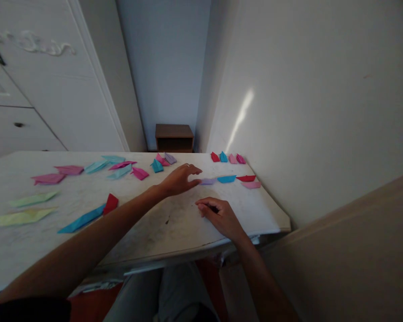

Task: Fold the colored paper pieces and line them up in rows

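Note:
My left hand (182, 179) reaches over the middle of the table, thumb and fingers apart. Its thumb tip is at the end of a flat lavender folded paper piece (208, 181); whether it touches, I cannot tell. In line with that piece, to its right, lie a blue folded paper piece (226, 179) and a red one (246, 178), with a pink one (251, 184) just below. Nearer to me, my right hand (219, 213) is closed, fingers curled and the thumb against them, with nothing showing in it. It rests at the table's front part.
Small folded paper figures, such as a red one (215, 157), line the back right edge. More folded papers, like a blue strip (82, 219) and a yellow one (25, 216), spread over the left of the white table (174, 237). A wall (322, 112) borders the right side.

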The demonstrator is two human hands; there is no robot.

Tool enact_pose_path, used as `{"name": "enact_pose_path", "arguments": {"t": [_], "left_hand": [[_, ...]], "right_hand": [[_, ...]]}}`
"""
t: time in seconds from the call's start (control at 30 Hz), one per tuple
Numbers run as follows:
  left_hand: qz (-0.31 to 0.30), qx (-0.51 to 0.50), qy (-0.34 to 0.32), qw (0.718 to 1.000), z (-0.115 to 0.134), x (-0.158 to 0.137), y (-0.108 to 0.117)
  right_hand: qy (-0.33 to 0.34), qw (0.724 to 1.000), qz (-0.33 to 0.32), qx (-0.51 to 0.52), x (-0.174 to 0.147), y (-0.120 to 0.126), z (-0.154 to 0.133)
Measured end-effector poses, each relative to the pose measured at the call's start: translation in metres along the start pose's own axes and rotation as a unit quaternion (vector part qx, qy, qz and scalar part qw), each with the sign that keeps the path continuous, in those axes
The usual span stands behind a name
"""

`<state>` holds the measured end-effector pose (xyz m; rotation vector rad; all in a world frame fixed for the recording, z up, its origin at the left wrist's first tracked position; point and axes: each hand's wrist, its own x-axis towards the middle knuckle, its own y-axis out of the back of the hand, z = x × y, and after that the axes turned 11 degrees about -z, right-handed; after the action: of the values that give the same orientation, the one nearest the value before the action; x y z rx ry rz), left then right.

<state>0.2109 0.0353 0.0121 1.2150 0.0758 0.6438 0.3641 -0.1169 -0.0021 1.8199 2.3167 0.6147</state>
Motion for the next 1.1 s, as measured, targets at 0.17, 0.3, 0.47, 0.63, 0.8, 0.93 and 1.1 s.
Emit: {"name": "enact_pose_path", "arguments": {"t": [0.17, 0.3, 0.47, 0.63, 0.8, 0.93, 1.1], "left_hand": [[0.057, 0.013, 0.074, 0.996, 0.034, -0.059, 0.026], [0.056, -0.037, 0.141, 0.988, 0.056, -0.123, 0.037], [0.024, -0.112, 0.189, 0.975, 0.068, -0.19, 0.034], [0.051, -0.147, 0.195, 0.968, 0.075, -0.211, 0.027], [0.06, -0.102, 0.171, 0.978, 0.077, -0.209, 0.024], [0.061, -0.081, 0.157, 0.982, 0.077, -0.21, 0.021], [0.066, -0.085, 0.164, 0.981, 0.076, -0.212, 0.021]], "right_hand": [[-0.008, 1.0, 0.001, -0.006, -0.001, 0.0, 0.002], [-0.017, 0.999, -0.002, -0.029, -0.002, 0.0, 0.005], [-0.04, 0.998, -0.004, -0.052, 0.0, 0.001, 0.009], [-0.064, 0.997, 0.007, -0.053, 0.012, -0.009, 0.001], [-0.028, 0.996, -0.047, -0.069, 0.043, -0.047, -0.024], [0.047, 0.985, -0.134, -0.103, 0.082, -0.087, -0.048], [0.145, 0.937, -0.257, -0.189, 0.129, -0.125, -0.066]]}}
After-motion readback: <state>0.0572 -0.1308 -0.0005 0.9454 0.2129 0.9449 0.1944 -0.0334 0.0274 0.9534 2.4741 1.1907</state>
